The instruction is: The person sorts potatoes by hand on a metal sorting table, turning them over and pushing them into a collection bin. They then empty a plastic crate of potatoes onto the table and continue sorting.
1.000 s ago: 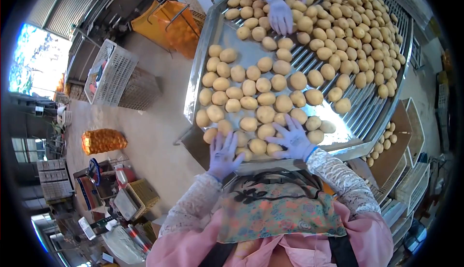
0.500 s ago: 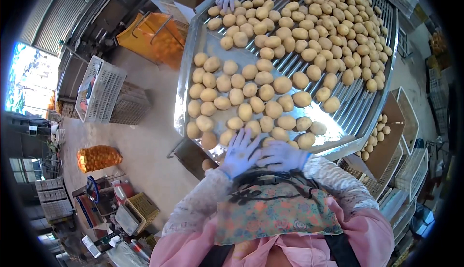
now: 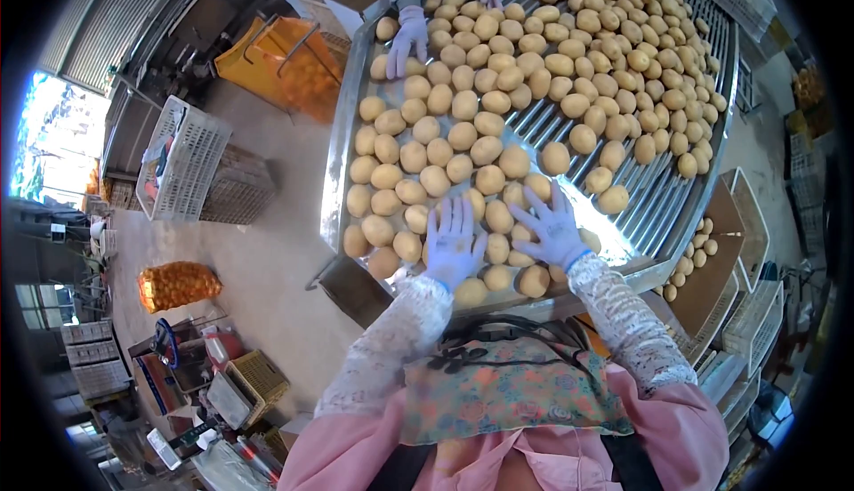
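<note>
My left hand (image 3: 452, 244), in a pale lavender glove, lies palm down over the potatoes (image 3: 439, 151) near the front of the metal sorting table (image 3: 349, 107). Its fingers are stretched out and point away from me. To its right, my right hand (image 3: 553, 228) in a matching glove is spread wide, its fingers over potatoes at the edge of the loose group. Neither hand is wrapped round anything. Several potatoes sit between and around the two hands, and some are partly covered by them.
Rollers (image 3: 654, 190) carry a dense spread of potatoes at right. Across the table, a co-worker's gloved hands (image 3: 409, 44) touch potatoes. A cardboard-lined crate (image 3: 725, 269) stands at right. A filled mesh bag (image 3: 180, 287) and white crates (image 3: 189, 160) are on the floor at left.
Both my hands have moved forward from the table's front edge onto the potatoes and farther apart. Potatoes near them have shifted. The co-worker's hands have come farther into view.
</note>
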Tool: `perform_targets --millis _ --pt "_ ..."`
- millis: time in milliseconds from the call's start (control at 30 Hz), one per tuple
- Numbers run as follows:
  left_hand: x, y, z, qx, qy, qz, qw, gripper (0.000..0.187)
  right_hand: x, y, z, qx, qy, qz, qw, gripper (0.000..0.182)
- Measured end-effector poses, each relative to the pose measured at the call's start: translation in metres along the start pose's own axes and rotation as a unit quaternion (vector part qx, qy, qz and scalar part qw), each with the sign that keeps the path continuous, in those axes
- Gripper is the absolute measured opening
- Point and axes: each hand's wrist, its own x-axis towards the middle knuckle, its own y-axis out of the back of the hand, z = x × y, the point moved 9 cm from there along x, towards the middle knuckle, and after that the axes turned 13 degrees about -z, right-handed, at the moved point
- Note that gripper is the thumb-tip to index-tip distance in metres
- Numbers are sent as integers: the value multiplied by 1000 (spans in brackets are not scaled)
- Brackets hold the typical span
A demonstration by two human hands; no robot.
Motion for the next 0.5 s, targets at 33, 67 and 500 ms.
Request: perform_targets --millis 33,67,500 --pt "-11 1 11 -17 -22 -29 999 67 -14 2 2 -1 1 -1 1000 71" --pt "-22 -1 20 -33 -43 -60 997 65 -28 1 1 -9 17 -17 1000 71" --pt "-18 27 -85 -11 90 -17 996 68 12 -56 -139 19 143 -148 978 73"
